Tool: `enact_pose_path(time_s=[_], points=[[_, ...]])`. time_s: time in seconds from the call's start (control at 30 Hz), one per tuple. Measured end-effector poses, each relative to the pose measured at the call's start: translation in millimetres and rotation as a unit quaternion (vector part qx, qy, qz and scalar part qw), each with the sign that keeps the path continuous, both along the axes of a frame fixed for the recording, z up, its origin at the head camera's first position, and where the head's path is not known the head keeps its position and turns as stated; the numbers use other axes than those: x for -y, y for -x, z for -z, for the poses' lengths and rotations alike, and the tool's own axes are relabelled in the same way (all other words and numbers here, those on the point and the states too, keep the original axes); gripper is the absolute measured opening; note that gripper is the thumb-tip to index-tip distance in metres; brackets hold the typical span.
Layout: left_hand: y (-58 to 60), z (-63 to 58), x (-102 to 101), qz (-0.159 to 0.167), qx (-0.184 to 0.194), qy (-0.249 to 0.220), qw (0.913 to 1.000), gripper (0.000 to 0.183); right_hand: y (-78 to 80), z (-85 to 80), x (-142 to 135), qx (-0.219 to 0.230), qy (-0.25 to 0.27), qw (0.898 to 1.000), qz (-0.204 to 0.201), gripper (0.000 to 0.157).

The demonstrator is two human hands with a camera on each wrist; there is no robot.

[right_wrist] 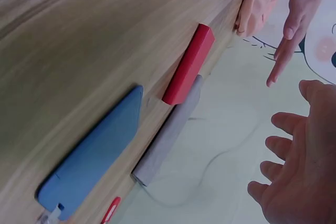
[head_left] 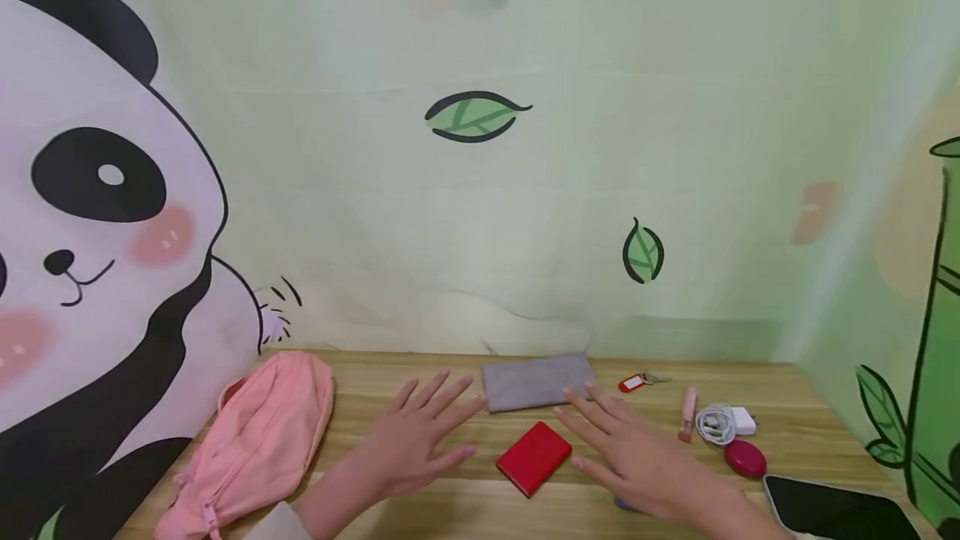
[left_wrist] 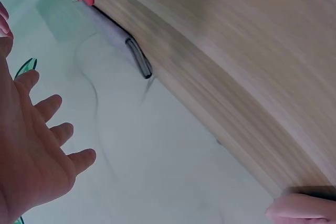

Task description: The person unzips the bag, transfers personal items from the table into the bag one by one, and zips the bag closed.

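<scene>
My left hand (head_left: 416,440) is held over the table with its fingers spread, holding nothing. The right hand (head_left: 645,461) is likewise spread, palm down, above a flat blue object (right_wrist: 94,156) that it mostly hides in the head view. Between the hands lies a small red wallet-like case (head_left: 534,458). Just beyond it is a flat grey folded pouch or cloth (head_left: 536,383). In the left wrist view, the fingers (left_wrist: 63,135) stand apart from everything on the table.
A pink fabric bag (head_left: 262,432) lies at the left. To the right are a key with a red tag (head_left: 633,382), a pink tube (head_left: 687,413), a coiled white cable (head_left: 716,424), a white charger plug (head_left: 744,421), a magenta oval object (head_left: 746,458) and a black-screened device (head_left: 840,511).
</scene>
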State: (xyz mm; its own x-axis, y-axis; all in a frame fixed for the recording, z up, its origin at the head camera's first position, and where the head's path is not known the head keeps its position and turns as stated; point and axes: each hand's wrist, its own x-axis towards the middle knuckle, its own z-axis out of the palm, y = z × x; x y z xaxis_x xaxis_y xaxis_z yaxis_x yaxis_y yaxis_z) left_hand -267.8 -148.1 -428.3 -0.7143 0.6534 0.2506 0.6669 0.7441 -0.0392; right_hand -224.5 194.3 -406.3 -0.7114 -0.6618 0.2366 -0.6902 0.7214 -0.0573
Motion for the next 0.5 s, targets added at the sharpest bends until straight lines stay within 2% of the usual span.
enact_pose_path(time_s=[0.2,0.5], points=[[-2.2,2.2,9.7,-0.013,0.008,0.003,0.9999,0.061,2.6,3.9,4.6,0.041,0.006,0.999,0.008,0.061],[-7.8,5.4,20.0,-0.027,-0.013,0.004,0.9995,0.060,2.9,3.9,10.7,0.075,0.008,0.997,0.006,0.061]])
